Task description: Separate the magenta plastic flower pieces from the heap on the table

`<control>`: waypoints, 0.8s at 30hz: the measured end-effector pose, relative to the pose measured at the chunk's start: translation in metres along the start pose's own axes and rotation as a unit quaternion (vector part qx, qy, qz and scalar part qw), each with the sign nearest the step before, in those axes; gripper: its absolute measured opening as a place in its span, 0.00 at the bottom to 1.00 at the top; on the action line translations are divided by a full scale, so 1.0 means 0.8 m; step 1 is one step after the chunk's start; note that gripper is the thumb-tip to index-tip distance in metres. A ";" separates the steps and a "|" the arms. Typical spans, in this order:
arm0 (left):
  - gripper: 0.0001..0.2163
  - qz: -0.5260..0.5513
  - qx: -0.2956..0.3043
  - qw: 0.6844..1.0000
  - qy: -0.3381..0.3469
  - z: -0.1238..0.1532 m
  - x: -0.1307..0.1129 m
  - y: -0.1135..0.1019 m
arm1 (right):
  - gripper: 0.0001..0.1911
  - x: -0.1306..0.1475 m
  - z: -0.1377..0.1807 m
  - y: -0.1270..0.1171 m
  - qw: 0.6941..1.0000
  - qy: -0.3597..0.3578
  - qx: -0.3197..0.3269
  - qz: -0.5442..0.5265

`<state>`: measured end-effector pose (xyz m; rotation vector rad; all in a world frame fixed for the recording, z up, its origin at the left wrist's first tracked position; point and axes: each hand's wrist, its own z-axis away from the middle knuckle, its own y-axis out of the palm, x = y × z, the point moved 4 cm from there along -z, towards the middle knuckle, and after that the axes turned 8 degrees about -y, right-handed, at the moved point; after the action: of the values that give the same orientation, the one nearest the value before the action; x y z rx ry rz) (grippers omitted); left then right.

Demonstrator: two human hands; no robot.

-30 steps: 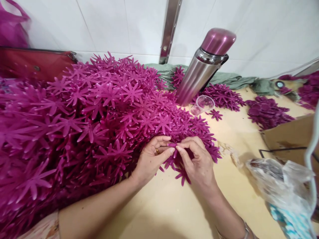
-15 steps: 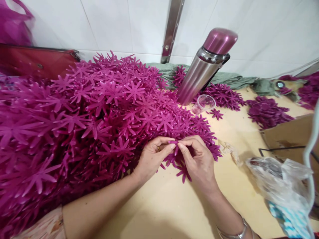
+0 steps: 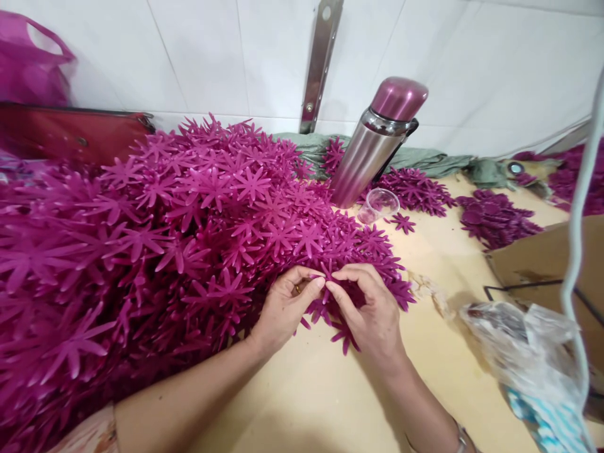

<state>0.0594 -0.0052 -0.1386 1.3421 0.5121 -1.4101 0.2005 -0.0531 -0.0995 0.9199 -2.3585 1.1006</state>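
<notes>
A small magenta flower-shaped piece with narrow petals is held between my hands. My left hand, wearing a ring, pinches its left side between thumb and forefinger. From the other side, the thumb and forefinger of my right hand close on the piece's right edge. Just behind and under the fingers spreads a big heap of similar magenta flower pieces, covering the left of the table. A few loose petals poke out below the held piece.
A steel flask with a purple cap stands behind, beside a clear plastic cup. Dark magenta round pieces lie at right, near a cardboard box, plastic bag and pale cable. A red bag sits back left.
The view has tilted up slightly, so the scene sits lower. Between my fingers, the flower piece now shows more of its petals. Both hands keep nearly the same place over the heap's edge.
</notes>
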 end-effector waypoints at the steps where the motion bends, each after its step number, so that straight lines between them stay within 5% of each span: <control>1: 0.12 0.006 0.002 1.000 -0.004 -0.001 0.001 0.000 | 0.03 -0.001 0.000 0.000 1.000 0.007 0.003 -0.011; 13: 0.12 0.035 0.034 0.998 -0.033 -0.002 0.001 0.004 | 0.06 -0.022 0.006 0.000 0.985 0.142 -0.024 -0.096; 17: 0.11 0.022 0.023 0.999 -0.020 -0.002 0.004 0.002 | 0.19 -0.031 0.009 0.007 0.957 0.213 0.005 -0.195; 24: 0.11 0.002 0.024 0.999 0.029 0.000 -0.004 0.008 | 0.10 -0.033 0.007 0.010 0.927 0.237 -0.005 -0.289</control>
<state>0.0645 -0.0060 -0.1331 1.4262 0.5159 -1.3902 0.2137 -0.0431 -0.1222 1.0994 -1.5561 0.9274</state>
